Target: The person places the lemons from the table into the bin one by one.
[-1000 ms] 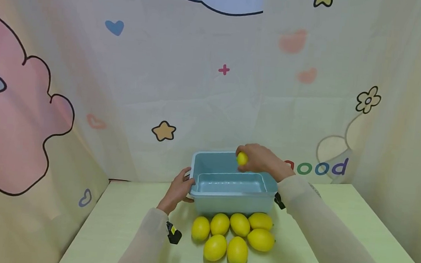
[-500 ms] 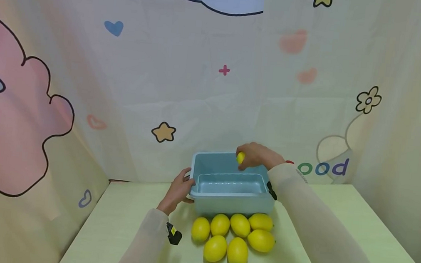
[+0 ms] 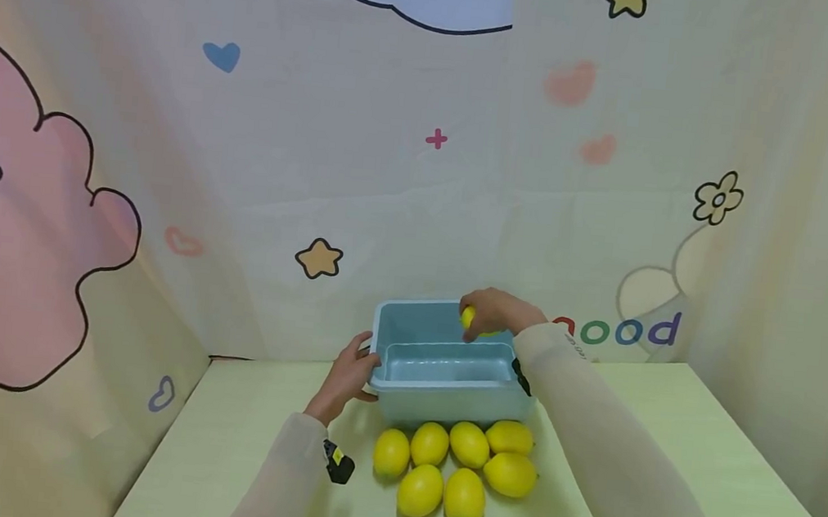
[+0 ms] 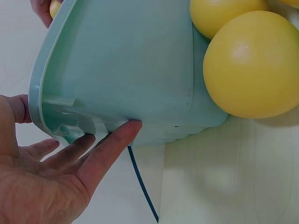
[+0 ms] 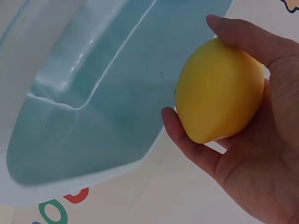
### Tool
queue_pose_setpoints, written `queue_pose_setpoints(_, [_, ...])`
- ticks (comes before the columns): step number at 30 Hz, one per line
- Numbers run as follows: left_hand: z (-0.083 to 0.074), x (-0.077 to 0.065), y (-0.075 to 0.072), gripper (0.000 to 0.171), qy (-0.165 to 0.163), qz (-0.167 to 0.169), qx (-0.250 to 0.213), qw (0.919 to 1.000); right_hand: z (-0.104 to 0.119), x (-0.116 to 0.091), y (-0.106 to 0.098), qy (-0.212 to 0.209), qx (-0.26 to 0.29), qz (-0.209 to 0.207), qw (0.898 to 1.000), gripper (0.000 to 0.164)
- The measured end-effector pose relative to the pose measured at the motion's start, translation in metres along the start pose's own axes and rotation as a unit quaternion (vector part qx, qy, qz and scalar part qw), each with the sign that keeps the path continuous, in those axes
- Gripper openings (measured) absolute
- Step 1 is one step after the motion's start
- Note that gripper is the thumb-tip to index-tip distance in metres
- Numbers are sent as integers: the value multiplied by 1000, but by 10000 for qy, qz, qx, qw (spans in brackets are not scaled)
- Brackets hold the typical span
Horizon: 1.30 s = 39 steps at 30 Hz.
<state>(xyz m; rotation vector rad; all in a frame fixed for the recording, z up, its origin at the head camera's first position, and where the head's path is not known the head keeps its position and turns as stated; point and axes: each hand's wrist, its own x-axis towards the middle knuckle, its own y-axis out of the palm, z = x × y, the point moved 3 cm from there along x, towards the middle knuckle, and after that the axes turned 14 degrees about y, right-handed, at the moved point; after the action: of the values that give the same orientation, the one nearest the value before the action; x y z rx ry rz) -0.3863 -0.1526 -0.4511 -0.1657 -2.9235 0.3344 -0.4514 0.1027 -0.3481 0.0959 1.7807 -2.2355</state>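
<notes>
A light blue plastic bin [image 3: 445, 407] stands on the table, its inside bare where it shows. At its left end my left hand [image 3: 346, 377] holds it, the thumb at the rim and the fingers against the outer wall under it. My right hand [image 3: 504, 310] grips a yellow lemon [image 5: 219, 91] above the right back part of the bin, fingers and thumb around the fruit. In the head view, the hand partly hides that lemon. Several more lemons [image 3: 469, 445] lie close together in front of the bin, the rear ones near its front wall.
The pale green table [image 3: 243, 441] extends to both sides of the bin. Close behind stands a curtain [image 3: 390, 199] printed with hearts, stars and letters. Each sleeve has a small black device [image 3: 339, 464] at the wrist.
My right hand, with the lemon, has shifted a little left and then dipped slightly over the bin. My left hand has kept its place on the bin; the lemons on the table lie as before.
</notes>
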Motion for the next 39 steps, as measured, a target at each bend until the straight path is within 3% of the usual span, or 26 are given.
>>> queue_pose_setpoints(8, [0,1,0,64,21,-26,32,10000,-3,0,1,65,-21,-15,10000,51])
queue_pose_setpoints(23, [-2,2,0,65,7,-29,-23,10000,3,-3,-1,-228,-404,-231,9987,44])
queue_pose_setpoints(39, [1,0,0,65,82,14,-56,10000,13,-37,-14,-545,-570,-860,9932,49])
